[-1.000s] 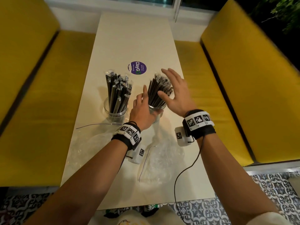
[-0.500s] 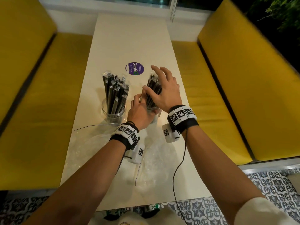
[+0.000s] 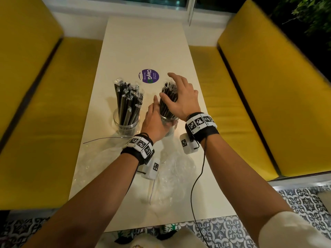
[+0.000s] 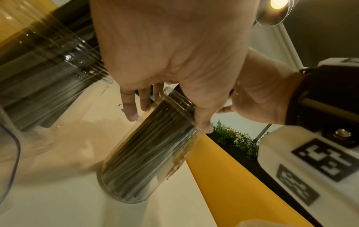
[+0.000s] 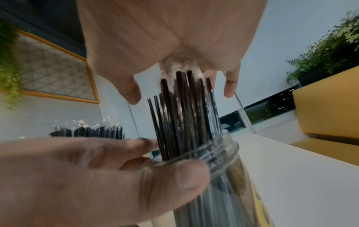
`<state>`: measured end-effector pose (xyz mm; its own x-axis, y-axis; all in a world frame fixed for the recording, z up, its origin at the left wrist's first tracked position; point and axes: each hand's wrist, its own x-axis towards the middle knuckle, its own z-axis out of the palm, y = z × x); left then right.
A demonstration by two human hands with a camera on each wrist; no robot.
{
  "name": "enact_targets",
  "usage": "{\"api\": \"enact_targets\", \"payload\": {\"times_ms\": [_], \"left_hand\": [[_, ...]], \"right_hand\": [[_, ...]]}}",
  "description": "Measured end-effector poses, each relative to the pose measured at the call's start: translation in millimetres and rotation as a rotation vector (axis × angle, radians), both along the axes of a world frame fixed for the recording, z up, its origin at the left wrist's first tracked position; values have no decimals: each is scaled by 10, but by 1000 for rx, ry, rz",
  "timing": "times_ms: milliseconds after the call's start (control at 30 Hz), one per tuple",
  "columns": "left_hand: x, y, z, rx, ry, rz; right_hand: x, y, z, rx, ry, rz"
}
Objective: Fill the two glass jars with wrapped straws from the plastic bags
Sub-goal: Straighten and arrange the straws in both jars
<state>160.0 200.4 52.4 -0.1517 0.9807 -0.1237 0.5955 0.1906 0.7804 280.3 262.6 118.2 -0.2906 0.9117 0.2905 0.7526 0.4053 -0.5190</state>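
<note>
Two glass jars stand on the white table (image 3: 143, 42), both full of black wrapped straws. The left jar (image 3: 125, 127) (image 4: 48, 69) stands alone, and its straws (image 3: 128, 102) (image 5: 87, 132) fan out. My left hand (image 3: 154, 119) (image 4: 174, 61) (image 5: 97, 176) grips the right jar (image 3: 170, 128) (image 4: 145, 161) (image 5: 217, 184) at its neck, thumb and fingers curled round the rim. My right hand (image 3: 180, 97) (image 5: 170, 30) lies over the right jar's straws (image 3: 167, 101) (image 5: 184, 115). Its palm rests on their tops, while thumb and fingers hang loosely around the bundle.
Two crumpled clear plastic bags (image 3: 100, 158) (image 3: 175, 176) lie on the near half of the table, with a thin black tie (image 3: 100, 139) beside the left jar. A purple sticker (image 3: 148, 76) sits behind the jars. Yellow benches (image 3: 44, 122) (image 3: 268, 104) flank the table.
My right hand moved from spread beside the right jar's straws to over the bundle, gathering it upright. My left hand stayed on the jar.
</note>
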Motion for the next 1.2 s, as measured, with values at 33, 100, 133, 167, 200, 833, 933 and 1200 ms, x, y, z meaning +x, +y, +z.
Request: {"api": "enact_targets", "payload": {"times_ms": [33, 100, 133, 167, 200, 833, 933, 1200], "left_hand": [[-5, -9, 10, -4, -9, 0], [-17, -31, 22, -6, -18, -1], [-18, -47, 26, -7, -22, 0], [-19, -57, 19, -6, -28, 5], [-16, -76, 16, -6, -34, 12], [-603, -784, 719, 736, 37, 214], [-894, -757, 691, 712, 60, 358], [-1424, -455, 71, -80, 27, 60]], "right_hand": [[14, -9, 12, 0, 26, 1], [42, -24, 30, -1, 94, -7], [62, -33, 33, 10, 136, -16], [81, -43, 33, 33, 181, -24], [99, -61, 30, 70, 228, -31], [-430, -304, 801, 187, 363, 104], [-742, -364, 571, 94, 115, 196], [-1185, -525, -58, -89, -17, 256]]}}
